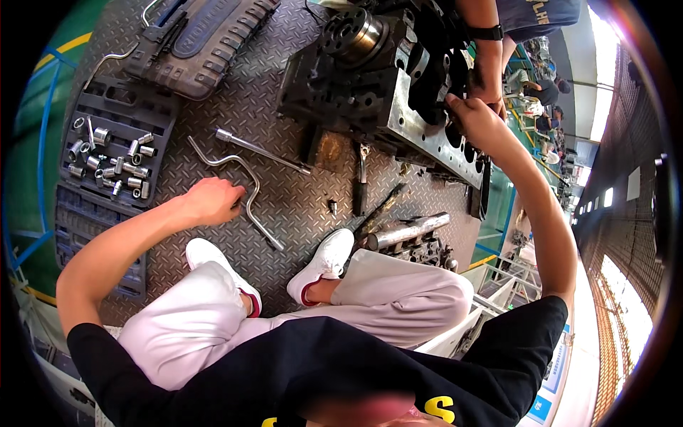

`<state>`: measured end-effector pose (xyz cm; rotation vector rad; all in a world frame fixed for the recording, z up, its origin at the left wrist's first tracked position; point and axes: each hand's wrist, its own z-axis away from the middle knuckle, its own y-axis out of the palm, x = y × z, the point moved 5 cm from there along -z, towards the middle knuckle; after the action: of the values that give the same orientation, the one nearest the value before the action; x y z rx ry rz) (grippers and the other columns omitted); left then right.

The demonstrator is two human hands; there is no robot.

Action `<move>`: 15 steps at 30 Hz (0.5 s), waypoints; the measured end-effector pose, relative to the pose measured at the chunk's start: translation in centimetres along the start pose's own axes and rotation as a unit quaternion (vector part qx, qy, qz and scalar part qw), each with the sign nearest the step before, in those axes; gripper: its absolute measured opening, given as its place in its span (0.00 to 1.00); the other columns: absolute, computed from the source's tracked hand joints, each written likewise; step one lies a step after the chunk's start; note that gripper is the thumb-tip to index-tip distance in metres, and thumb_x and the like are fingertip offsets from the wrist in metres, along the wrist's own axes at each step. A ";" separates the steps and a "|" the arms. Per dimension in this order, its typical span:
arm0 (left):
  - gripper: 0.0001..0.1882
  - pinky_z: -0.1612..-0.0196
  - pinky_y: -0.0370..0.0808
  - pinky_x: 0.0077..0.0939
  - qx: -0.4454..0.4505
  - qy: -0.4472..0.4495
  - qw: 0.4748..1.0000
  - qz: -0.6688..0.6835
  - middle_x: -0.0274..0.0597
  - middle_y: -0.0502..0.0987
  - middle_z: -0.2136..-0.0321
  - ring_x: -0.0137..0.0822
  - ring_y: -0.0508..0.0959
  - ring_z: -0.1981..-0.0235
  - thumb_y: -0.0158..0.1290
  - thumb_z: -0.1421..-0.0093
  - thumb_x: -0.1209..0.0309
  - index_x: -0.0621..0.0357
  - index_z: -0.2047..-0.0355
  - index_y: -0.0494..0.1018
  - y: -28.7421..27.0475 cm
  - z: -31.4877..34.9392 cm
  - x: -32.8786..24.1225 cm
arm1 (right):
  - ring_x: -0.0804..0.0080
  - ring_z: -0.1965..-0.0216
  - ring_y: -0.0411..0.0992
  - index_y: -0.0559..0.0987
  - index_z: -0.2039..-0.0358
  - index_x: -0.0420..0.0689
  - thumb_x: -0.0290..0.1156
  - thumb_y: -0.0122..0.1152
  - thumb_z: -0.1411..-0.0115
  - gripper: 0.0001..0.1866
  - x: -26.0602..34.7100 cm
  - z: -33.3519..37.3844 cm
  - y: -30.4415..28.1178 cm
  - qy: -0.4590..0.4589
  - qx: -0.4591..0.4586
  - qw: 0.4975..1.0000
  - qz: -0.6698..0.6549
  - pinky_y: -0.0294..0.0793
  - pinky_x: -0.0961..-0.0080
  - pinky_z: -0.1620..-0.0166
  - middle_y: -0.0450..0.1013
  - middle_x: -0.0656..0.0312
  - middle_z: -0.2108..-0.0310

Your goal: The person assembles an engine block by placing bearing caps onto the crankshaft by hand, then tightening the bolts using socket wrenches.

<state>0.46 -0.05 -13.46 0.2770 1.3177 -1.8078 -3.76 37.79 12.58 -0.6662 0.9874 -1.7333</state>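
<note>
Your left hand (215,201) rests half-curled beside the bent crank handle (255,187); whether it grips, I can't tell. Your right hand (475,122) reaches onto the engine block (404,114), upper middle, fingers mostly hidden, hold unclear. A co-worker's hand (488,91) works right alongside, so best keep your fingertips clear of edges. Sockets (102,136) lie far left.

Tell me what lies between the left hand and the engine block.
In the head view, a bent rod, then a straight rod, lie between left hand and engine block.
</note>
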 end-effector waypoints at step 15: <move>0.18 0.57 0.77 0.54 0.039 -0.027 0.999 -0.009 0.59 0.80 0.68 0.59 0.81 0.63 0.55 0.45 0.62 0.62 0.59 0.76 0.5 0.1 0.5 | 0.56 0.61 0.71 0.70 0.66 0.40 0.33 0.59 0.37 0.10 1.1 1.5 -0.4 -0.362 -0.192 0.860 0.304 0.71 0.61 0.58 0.68 0.56 0.67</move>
<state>0.50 -0.43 -14.06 0.2577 1.2188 -1.8714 -3.18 36.32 13.73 -1.0241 0.8600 -0.6288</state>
